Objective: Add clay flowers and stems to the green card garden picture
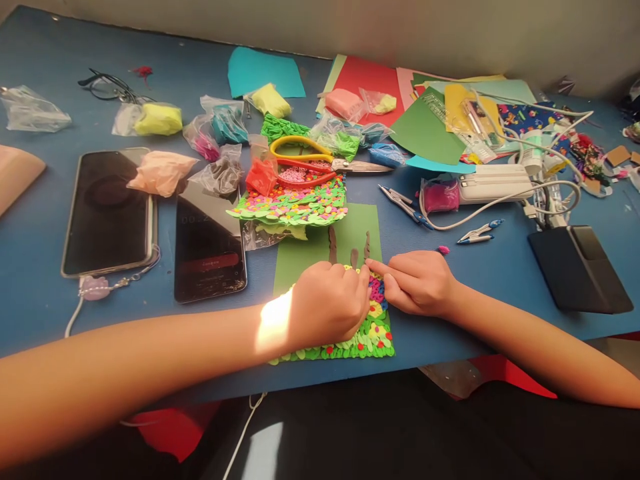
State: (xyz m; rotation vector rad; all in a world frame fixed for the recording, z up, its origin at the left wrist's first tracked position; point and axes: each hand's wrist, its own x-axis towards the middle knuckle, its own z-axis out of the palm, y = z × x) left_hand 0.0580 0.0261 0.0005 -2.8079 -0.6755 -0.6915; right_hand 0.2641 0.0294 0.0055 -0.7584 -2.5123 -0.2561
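A green card (360, 220) lies in front of me, its lower part covered with small clay petals (373, 340) in green, yellow, red and blue. Thin brown clay strips (333, 247) stand upright on its bare upper part. My left hand (330, 303) rests over the card, fingers curled closed; whatever they pinch is hidden. From the right, my right hand (423, 283) reaches in with the index finger stretched to the lower end of the right brown strip (367, 245). Its thumb is apart from that finger, and I see nothing held in it.
Yellow-and-red scissors (350, 167) lie on a second petal-covered piece (295, 207) behind the card. Two phones (107, 213) are at left. Bagged clay (160, 120), coloured paper (370, 77), compasses (405, 205), a white cabled power strip (495, 183) and a black case (580, 267) surround the work.
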